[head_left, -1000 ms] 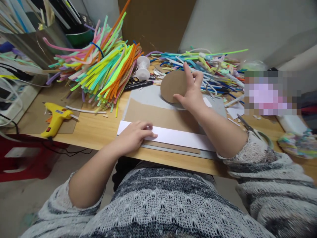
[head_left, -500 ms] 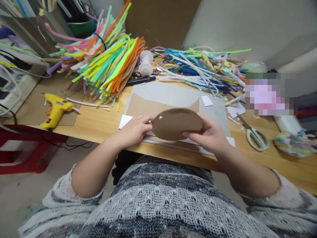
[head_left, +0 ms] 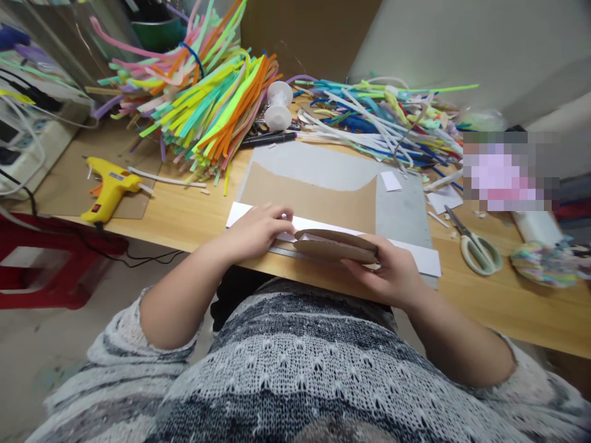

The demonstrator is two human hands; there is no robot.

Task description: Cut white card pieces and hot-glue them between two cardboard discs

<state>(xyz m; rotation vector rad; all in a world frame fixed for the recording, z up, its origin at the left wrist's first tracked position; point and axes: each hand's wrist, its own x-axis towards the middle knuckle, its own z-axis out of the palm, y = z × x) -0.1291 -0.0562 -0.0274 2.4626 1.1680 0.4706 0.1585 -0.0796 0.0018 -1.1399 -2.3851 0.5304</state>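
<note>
My right hand [head_left: 390, 271] pinches the right end of a brown oval cardboard piece [head_left: 335, 247], which is tilted nearly edge-on and shows two layers with a pale gap between them. My left hand [head_left: 263, 231] is at its left end, fingers curled over a long white paper strip [head_left: 415, 257]; whether it grips the strip or the oval is hard to make out. Under the strip lies a larger brown cardboard sheet [head_left: 318, 200] with a curved top edge, resting on a grey board [head_left: 404, 215].
A yellow glue gun [head_left: 109, 187] lies at the left, near a white power strip [head_left: 34, 154]. Colourful pipe cleaners [head_left: 203, 111] are heaped behind, beside a white spool [head_left: 278, 104]. Scissors [head_left: 475, 246] lie at the right. A red stool [head_left: 50, 264] stands below the table.
The oval has tipped from showing its broad face to nearly edge-on, and my right hand has turned with it. More of the white strip now shows. The view has shifted slightly.
</note>
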